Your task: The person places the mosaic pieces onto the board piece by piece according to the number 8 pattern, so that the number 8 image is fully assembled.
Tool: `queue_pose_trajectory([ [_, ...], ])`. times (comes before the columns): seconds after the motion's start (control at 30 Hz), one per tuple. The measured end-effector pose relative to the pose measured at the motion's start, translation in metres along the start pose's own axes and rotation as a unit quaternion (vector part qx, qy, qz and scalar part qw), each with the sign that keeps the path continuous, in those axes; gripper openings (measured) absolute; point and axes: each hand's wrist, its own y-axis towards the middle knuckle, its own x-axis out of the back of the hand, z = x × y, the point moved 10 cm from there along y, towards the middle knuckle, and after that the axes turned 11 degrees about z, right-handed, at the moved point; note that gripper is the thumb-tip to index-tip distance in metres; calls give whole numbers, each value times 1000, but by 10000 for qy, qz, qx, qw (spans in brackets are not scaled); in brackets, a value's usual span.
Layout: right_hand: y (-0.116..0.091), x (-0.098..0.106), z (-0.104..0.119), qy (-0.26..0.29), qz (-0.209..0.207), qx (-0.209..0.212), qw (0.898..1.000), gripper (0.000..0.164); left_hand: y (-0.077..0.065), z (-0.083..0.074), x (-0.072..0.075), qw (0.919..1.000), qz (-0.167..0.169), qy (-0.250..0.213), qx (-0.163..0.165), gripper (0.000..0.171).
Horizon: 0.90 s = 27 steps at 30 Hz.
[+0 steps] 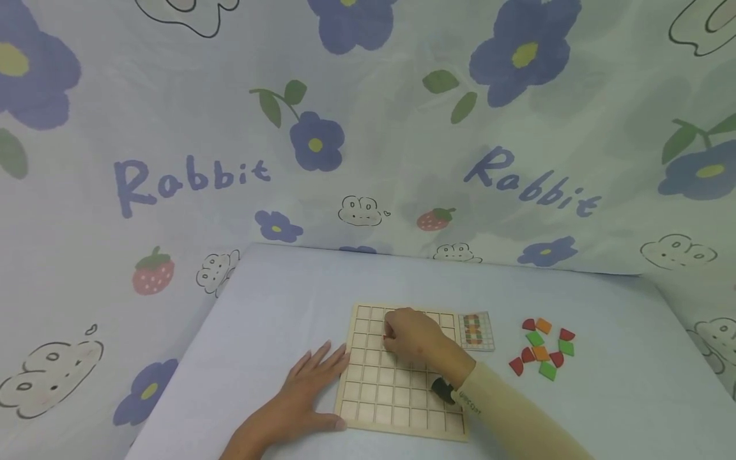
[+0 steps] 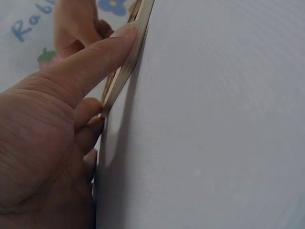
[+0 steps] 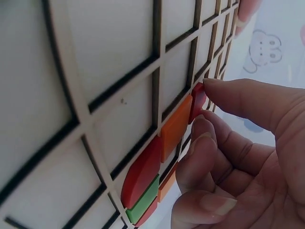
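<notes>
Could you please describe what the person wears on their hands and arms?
The right hand is ungloved, with a pale cream sleeve bearing dark lettering near its edge; a black object shows by that wrist. The left hand is bare, no sleeve in view.

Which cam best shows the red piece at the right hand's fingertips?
Right wrist: close-up, much of the red piece visible. Head gives only a red sliver beside the right hand; left wrist shows that hand, not the piece.
</notes>
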Motion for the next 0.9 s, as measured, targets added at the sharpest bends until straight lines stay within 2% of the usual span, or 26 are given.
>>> queue_pose_trajectory([
  [0.43, -10, 3, 3, 118, -359, 245, 9990, 12, 2, 2, -1, 9999, 32, 20, 96, 106],
  [0.7, -42, 17, -4, 605, -505, 400, 9961, 10, 2, 3, -2, 9999, 1, 94, 122, 106],
  [0.9, -72, 26, -25, 764, -887, 238, 9928, 8, 1, 2, -2, 9999, -7, 103, 102, 105],
])
